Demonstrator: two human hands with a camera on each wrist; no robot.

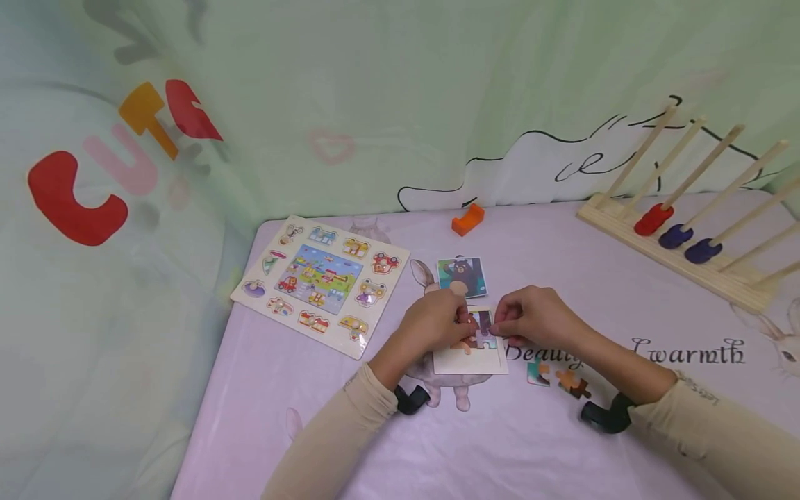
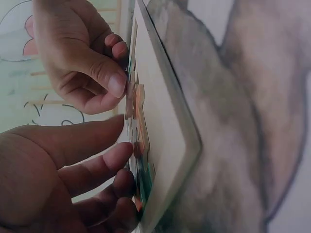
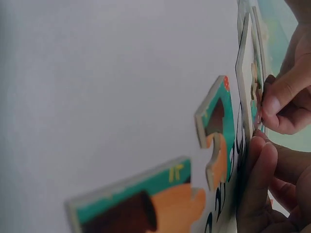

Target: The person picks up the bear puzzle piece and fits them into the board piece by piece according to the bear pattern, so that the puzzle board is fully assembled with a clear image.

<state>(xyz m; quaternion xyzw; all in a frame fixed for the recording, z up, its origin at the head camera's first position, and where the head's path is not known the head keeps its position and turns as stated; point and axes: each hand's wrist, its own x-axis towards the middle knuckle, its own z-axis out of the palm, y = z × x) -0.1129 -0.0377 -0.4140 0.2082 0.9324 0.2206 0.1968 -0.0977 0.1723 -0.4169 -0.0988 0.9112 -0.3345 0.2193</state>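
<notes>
A small pale jigsaw tray (image 1: 471, 362) lies on the table with several bear-picture pieces in its upper part. My left hand (image 1: 439, 318) is over the tray's left side, its bent fingers (image 2: 112, 160) touching pieces there, thumb and index apart. From the right, my right hand (image 1: 531, 316) pinches a jigsaw piece (image 1: 486, 339) between thumb and index at the tray's right edge. That piece is partly covered by fingertips. Two loose jigsaw pieces, one teal-edged (image 1: 537, 373) and one orange and brown (image 1: 572, 382), lie below my right forearm. A bear picture card (image 1: 462, 276) lies just beyond the tray.
A wooden vehicle peg puzzle (image 1: 321, 285) lies at the left. An orange arch block (image 1: 468, 219) sits near the back edge. The wooden peg rack (image 1: 681, 253) with red and blue pieces stands at the right. Printed cloth covers the table (image 1: 387, 451).
</notes>
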